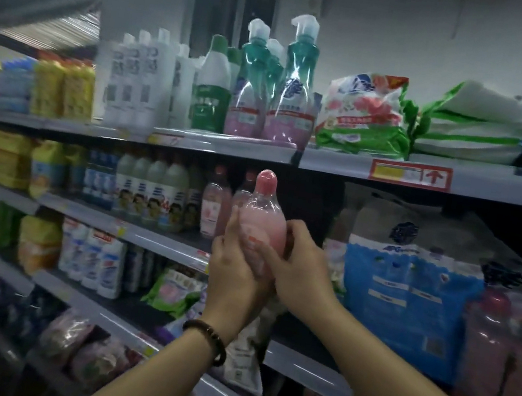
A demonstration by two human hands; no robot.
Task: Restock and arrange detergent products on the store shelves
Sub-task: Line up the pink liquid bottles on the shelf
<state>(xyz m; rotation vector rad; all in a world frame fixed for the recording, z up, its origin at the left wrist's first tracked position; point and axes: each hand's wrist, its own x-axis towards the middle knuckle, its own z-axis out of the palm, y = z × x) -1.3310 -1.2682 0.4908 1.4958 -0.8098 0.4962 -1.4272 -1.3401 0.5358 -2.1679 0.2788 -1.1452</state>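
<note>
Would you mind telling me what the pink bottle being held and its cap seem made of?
The pink bottle: probably clear glossy plastic; its upper part is see-through and glints. The cap: likely opaque, smooth pink plastic.

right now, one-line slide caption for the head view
Left hand and right hand grip a pink-capped bottle, cap up, before matching shelved bottles.

So both bare forearms are stretched up and forward, angled inward till the hands meet mid-view. The left hand [234, 269] is wrapped round the lower part of the pink bottle [262, 222] from the left, with a dark beaded bracelet [206, 339] worn on its wrist. The right hand [300, 273] is clamped on from the other side, thumb laid across the front.
</note>
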